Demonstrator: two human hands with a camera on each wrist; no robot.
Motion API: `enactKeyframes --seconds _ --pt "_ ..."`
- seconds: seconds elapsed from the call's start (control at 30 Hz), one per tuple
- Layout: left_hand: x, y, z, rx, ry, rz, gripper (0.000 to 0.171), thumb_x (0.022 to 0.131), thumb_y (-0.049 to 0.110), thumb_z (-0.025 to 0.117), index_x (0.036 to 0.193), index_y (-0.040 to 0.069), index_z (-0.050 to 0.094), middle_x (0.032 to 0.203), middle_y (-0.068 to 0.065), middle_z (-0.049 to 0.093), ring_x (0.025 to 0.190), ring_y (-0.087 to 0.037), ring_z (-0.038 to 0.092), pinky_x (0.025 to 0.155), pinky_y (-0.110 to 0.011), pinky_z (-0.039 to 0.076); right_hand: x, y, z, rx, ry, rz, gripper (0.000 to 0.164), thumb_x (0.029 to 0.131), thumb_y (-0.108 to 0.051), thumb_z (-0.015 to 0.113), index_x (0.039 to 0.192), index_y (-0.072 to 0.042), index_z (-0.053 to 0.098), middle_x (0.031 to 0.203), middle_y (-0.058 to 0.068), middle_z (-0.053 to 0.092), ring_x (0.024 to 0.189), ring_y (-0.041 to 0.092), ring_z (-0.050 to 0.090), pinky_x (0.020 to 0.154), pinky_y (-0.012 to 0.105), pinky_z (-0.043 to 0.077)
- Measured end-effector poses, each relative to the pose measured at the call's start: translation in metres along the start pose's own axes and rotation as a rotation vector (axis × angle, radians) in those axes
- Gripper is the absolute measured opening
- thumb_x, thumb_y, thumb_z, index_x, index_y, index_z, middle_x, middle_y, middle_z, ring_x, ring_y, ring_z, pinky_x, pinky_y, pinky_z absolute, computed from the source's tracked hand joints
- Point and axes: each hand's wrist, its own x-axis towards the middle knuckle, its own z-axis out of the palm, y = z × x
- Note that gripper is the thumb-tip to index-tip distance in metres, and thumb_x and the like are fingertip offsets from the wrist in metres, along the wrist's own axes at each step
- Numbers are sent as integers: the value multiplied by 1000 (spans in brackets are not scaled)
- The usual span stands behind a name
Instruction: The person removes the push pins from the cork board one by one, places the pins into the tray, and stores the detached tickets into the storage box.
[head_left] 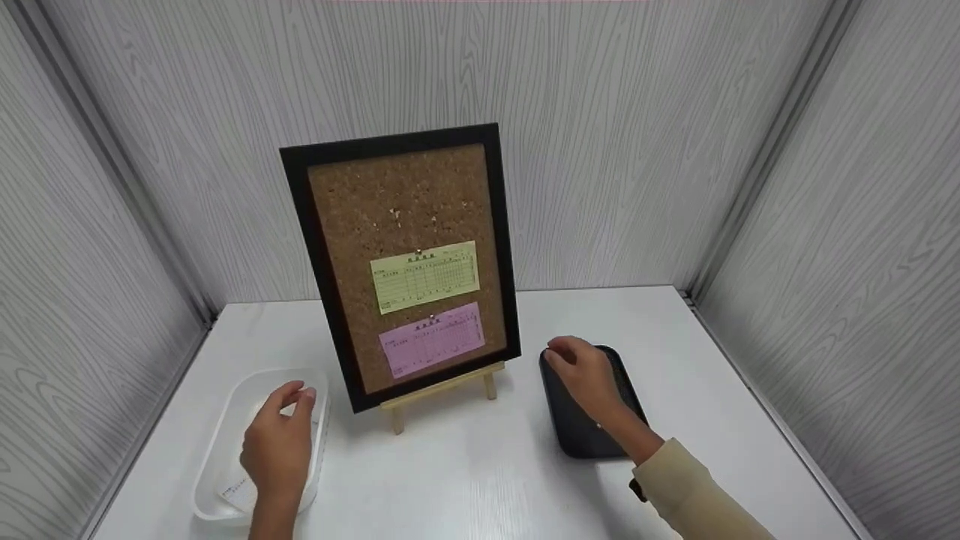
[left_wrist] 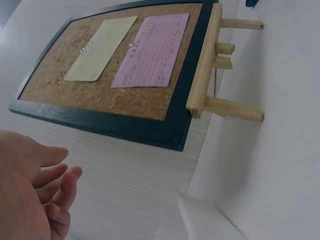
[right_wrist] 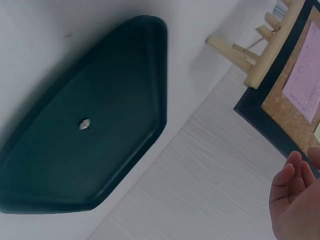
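A black-framed cork board (head_left: 397,195) leans on a small wooden easel (head_left: 450,386). Pinned to it are a yellow printed slip (head_left: 425,277) and, below that, a pink slip (head_left: 433,341), each by a small pin at its top edge. Above a white tray (head_left: 217,442) at the left, my left hand (head_left: 281,442) hovers with loosely curled fingers and no object in them. My right hand (head_left: 589,379) hangs over a dark tray (head_left: 566,420), its fingers also loosely bent and holding nothing visible. One small shiny pin (right_wrist: 85,124) lies in that dark tray.
Inside the white tray lies a pale printed paper (head_left: 240,493), partly covered by the left hand. White wood-grain panels (head_left: 600,150) enclose the white table (head_left: 465,480) at the back and both sides. The easel's front legs stand between the two trays.
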Motion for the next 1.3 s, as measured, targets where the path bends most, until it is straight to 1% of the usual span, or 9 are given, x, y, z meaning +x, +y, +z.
enactKeyframes --seconds 0.13,0.23,0.4,0.5,0.63,0.77,0.9,1.1,1.3 --pt "3 15 19 -32 -3 59 29 100 28 64 122 12 70 114 -9 75 73 -23 63 58 -33 39 10 -19 8 -7 -10 -33 14 95 -17 71 108 -10 74 96 1 72 78 11 63 66 25 52" --pt "6 25 30 -50 -21 96 29 100 28 65 123 11 70 115 -9 75 74 -22 64 59 -32 40 15 -32 13 -34 -23 -51 16 96 -19 70 109 -11 73 97 0 72 71 10 57 58 23 47" --pt "14 42 45 -84 -48 136 30 100 28 65 123 10 70 114 -8 74 72 -23 63 57 -34 40 23 -47 19 -47 -33 -77 18 97 -21 69 111 -10 73 100 1 72 75 10 58 60 23 47" --pt "20 52 53 -104 -68 123 31 100 29 65 124 11 70 114 -7 74 78 -24 66 61 -37 43 27 -52 21 -51 -37 -97 19 97 -21 69 111 -9 73 101 1 72 78 11 59 63 24 49" --pt "27 63 60 -145 -116 83 33 100 30 63 127 11 68 115 -8 73 92 -26 69 72 -43 47 31 -59 25 -65 -33 -121 16 96 -21 70 108 -11 72 99 0 71 78 9 59 65 25 50" --pt "33 71 65 -197 -139 44 34 100 31 63 128 11 68 117 -9 72 101 -27 68 80 -47 48 35 -65 30 -77 -24 -178 15 96 -19 71 107 -10 72 96 0 70 79 9 60 68 26 52" --pt "37 76 67 -252 -171 24 38 101 31 63 132 10 65 122 -9 71 110 -28 65 87 -49 48 43 -73 35 -67 -22 -223 15 95 -18 71 107 -9 72 94 0 70 82 10 63 71 28 53" --pt "40 85 69 -325 -228 7 44 101 31 62 138 7 60 128 -11 68 120 -29 62 100 -51 45 54 -86 35 -19 -18 -195 16 96 -21 70 108 -10 71 94 0 69 83 10 61 71 28 52" --pt "45 88 72 -379 -251 -21 45 101 29 62 141 7 58 129 -11 67 122 -28 61 102 -49 45 61 -93 39 -22 -7 -219 18 98 -25 68 108 -10 72 92 0 68 80 10 59 70 26 51"
